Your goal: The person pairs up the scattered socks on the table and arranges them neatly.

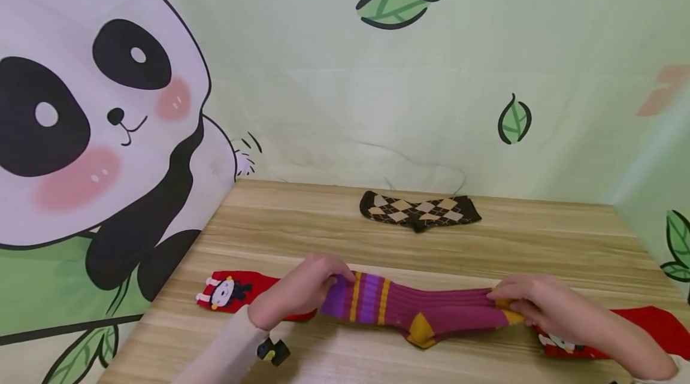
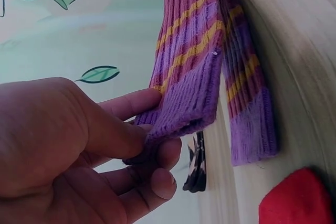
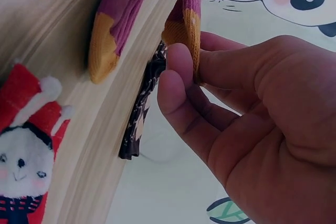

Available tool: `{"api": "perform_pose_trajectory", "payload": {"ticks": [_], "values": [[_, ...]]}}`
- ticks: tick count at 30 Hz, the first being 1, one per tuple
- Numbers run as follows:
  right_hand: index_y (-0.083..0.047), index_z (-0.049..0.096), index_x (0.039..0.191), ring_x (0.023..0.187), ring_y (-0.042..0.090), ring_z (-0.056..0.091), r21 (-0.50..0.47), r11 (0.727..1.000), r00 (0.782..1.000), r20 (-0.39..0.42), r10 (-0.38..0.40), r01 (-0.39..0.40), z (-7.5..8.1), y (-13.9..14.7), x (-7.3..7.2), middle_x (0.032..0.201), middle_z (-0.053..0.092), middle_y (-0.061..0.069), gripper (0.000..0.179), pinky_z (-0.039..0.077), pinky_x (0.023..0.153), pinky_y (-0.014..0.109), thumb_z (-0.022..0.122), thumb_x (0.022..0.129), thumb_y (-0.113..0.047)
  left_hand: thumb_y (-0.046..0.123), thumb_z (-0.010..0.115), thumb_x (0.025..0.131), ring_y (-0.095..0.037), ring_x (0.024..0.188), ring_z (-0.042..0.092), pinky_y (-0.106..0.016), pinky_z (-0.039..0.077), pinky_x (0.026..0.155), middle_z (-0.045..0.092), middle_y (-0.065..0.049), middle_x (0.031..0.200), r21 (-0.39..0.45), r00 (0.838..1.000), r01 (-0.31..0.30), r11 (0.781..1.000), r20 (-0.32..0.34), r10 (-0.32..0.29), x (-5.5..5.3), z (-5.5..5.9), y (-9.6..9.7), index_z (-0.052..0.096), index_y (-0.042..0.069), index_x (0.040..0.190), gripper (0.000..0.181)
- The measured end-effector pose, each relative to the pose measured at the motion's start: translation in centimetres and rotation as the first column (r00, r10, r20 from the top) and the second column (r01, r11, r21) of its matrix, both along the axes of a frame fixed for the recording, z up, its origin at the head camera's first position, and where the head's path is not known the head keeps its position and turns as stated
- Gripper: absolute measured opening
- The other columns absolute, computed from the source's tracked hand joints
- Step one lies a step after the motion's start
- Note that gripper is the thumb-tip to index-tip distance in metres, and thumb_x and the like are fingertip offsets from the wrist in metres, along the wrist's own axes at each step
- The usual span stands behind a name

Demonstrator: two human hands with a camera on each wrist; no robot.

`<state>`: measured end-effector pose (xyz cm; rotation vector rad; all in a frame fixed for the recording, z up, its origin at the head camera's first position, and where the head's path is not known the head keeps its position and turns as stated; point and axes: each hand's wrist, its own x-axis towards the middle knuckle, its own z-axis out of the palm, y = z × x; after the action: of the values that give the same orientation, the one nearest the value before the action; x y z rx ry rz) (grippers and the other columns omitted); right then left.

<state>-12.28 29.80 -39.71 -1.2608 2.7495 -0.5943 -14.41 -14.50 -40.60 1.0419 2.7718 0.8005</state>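
Observation:
My left hand (image 1: 302,291) pinches the ribbed purple cuff of a purple striped sock (image 2: 191,87) between thumb and fingers. At the other end, my right hand (image 1: 539,303) pinches its mustard toe, so it stretches sideways between both hands. A matching purple sock (image 2: 252,103) lies on the wood just under it, its mustard toe showing in the right wrist view. In the head view the two socks overlap, with a mustard heel at the lower edge. A red sock (image 1: 259,288) with a white animal face lies partly behind my left hand.
Another red sock (image 1: 654,327) lies under my right forearm. Farther back on the wooden table (image 1: 302,228) is a dark argyle sock (image 1: 420,210). A panda-printed cloth (image 1: 302,72) hangs behind the table and along its sides.

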Motion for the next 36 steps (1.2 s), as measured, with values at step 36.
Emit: {"api": "perform_pose_trajectory", "payload": {"ticks": [36], "values": [[-0.017,0.076,0.117,0.104,0.012,0.067,-0.038,0.998,0.997,-0.057,-0.055,0.053,-2.5,-1.3,-0.7,0.115,0.071,-0.007,0.036,0.059,0.083,0.032,0.073,0.089,0.004,-0.007,0.062,0.096,-0.017,0.107,0.068,-0.033,0.057,0.092,0.074,-0.005,0.115,-0.080,0.999,-0.014,0.997,-0.031,0.012,-2.0,-2.3,2.2,0.077,0.007,0.114,0.027]]}}
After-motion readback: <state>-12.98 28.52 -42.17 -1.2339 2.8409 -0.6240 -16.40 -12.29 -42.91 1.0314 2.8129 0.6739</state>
